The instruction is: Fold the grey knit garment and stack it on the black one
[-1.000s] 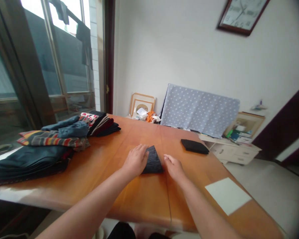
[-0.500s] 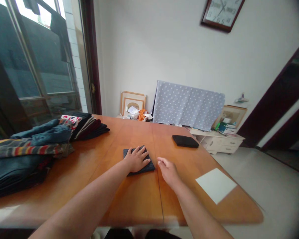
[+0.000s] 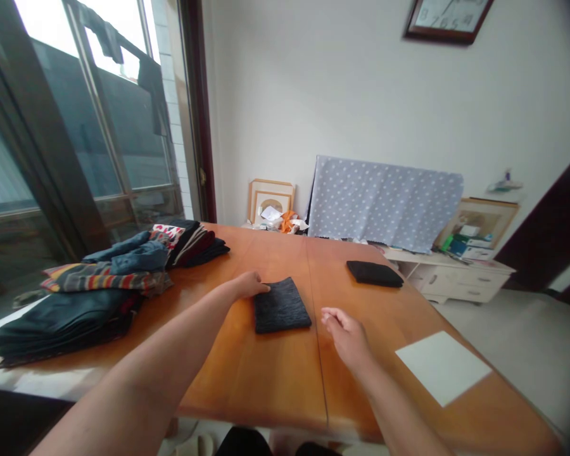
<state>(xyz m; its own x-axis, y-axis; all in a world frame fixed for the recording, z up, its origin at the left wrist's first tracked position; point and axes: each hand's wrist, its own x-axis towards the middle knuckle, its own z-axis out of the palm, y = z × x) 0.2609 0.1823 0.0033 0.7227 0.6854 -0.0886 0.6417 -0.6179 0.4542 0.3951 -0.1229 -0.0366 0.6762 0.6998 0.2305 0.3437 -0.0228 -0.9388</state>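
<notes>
Two bare hands are positioned at the bench [image 3: 247,377], one on each side of a dark folded cloth [image 3: 282,306]. The cloth lies flat between them, presumably so that either hand can reach it. The left hand [image 3: 250,284] is at the cloth's far left corner, likely to steady it. Whether its fingers are clamped on fabric cannot be told; the hand itself screens them. The right hand [image 3: 346,332] is apart from the cloth, its fingers curled together with no item visible in them. Stacked clothes [image 3: 61,316] occupy the left side, probably to stay outside the working area; their lower layers are hard to distinguish. The wall clock [image 3: 449,20] is cut off above.
</notes>
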